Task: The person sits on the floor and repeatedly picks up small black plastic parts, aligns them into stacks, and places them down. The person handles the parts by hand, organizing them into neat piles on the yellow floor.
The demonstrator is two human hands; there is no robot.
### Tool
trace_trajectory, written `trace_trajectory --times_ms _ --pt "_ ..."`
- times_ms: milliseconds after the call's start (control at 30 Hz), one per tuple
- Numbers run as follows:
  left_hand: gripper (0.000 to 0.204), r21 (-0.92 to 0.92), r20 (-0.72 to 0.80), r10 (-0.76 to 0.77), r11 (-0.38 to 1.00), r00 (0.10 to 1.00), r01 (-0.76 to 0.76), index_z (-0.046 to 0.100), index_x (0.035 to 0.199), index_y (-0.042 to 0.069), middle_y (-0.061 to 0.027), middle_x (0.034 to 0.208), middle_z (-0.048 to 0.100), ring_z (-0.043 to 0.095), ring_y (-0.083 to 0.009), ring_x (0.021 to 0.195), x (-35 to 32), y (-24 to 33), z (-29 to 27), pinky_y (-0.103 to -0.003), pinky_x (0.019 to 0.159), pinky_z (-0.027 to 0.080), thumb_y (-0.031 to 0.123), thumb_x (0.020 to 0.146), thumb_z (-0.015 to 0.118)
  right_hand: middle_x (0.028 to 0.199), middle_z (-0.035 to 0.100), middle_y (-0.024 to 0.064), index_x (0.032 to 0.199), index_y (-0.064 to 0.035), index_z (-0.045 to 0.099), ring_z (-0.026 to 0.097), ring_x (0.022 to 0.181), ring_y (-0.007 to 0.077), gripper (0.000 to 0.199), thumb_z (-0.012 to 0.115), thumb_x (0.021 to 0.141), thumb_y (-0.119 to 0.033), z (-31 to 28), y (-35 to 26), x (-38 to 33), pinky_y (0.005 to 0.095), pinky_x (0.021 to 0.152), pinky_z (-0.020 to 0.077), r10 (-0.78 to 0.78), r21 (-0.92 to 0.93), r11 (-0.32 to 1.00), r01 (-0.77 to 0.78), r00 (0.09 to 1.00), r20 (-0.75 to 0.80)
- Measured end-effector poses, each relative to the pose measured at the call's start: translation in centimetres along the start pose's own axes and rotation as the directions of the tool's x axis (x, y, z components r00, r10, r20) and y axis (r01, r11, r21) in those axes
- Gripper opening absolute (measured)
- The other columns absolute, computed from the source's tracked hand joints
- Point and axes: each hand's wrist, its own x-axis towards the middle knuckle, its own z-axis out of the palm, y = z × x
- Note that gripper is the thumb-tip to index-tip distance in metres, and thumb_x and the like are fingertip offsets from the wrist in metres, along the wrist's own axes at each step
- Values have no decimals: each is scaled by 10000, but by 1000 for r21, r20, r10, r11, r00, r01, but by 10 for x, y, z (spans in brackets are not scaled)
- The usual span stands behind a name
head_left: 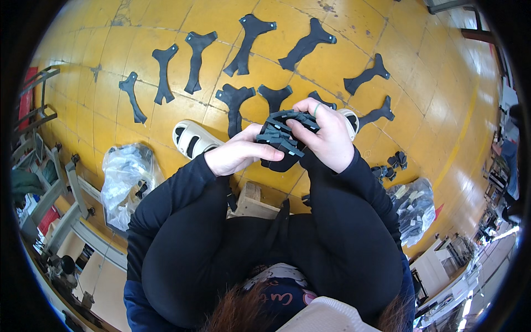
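Yellow floor (423, 61) runs open at two o'clock beyond flat dark cloth pieces (308, 42), a plastic bag (128, 176) bounding nine, while the dark cloth bundle (281, 138) sits at centre, left hand (241, 150) clamping its eight-o'clock edge, thumb uppermost, right hand (329, 137) bent inward from three, fingers pinched on it.
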Motion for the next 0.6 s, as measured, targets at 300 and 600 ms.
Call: trace_trajectory --times_ms 300,600 --pt "356 -196 -24 -43 980 999 37 551 1117 29 -77 1022 631 613 -185 974 -3 6 5 -318 895 477 -14 781 660 870 570 141 950 -4 545 586 804 317 185 644 822 -94 6 -2 4 360 681 461 -109 -120 987 110 994 15" --pt "377 -109 22 90 990 996 -87 524 1209 17 -95 1122 610 609 -202 1023 3 5 6 -371 892 512 112 865 645 1006 537 88 1148 -27 542 526 823 177 246 528 906 -67 5 1 2 282 752 428 -32 178 983 48 996 -89"
